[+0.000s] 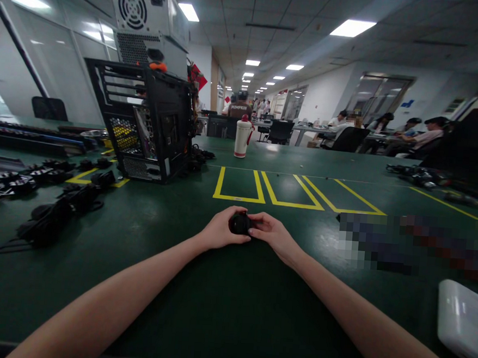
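Black rounded object (pixel 240 224) is gripped in both hands (pixel 220 228); a white bottle (pixel 242 139) stands farther back.

— What sort of place is this?
— Looks like an office-workshop: computer case (pixel 167 122) at ten o'clock, yellow-taped green bench (pixel 230 309) at six.
— Why office?
— Seated people (pixel 428 135) at two o'clock, black chair (pixel 281 132) near one, ceiling lights (pixel 353 28) above.
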`<state>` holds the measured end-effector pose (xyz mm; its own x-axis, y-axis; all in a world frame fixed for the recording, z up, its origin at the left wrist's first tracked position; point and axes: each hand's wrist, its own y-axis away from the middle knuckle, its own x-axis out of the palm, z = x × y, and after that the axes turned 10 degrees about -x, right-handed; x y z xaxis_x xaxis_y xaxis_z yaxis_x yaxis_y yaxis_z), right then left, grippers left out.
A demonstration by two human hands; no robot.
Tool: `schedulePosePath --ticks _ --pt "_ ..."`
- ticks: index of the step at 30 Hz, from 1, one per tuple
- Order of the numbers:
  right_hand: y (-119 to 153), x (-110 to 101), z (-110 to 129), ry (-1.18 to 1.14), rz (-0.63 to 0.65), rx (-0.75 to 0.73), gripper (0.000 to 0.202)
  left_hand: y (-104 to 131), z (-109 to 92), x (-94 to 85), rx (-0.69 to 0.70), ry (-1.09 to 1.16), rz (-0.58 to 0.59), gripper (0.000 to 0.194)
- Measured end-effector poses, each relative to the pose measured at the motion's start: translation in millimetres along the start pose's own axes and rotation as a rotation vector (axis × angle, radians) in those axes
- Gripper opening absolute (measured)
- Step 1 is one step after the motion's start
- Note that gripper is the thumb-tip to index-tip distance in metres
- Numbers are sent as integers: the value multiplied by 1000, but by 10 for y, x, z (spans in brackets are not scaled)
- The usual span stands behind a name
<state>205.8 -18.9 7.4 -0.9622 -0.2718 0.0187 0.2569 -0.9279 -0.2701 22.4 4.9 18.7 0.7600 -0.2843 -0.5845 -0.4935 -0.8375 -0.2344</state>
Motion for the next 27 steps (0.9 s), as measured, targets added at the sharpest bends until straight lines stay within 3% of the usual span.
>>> schedulePosePath --ticks 8,11,21,27 --pt "44 53 12 36 -45 -53 23 29 -35 17 60 -16 -33 59" --pt "18 46 -5 56 -61 -47 28 36 -48 19 56 -17 -32 59" --pt "73 21 35 30 46 -57 36 51 -27 52 108 -65 -45 58" --pt "92 46 53 38 -19 -79 21 71 -60 52 135 -115 -52 58"
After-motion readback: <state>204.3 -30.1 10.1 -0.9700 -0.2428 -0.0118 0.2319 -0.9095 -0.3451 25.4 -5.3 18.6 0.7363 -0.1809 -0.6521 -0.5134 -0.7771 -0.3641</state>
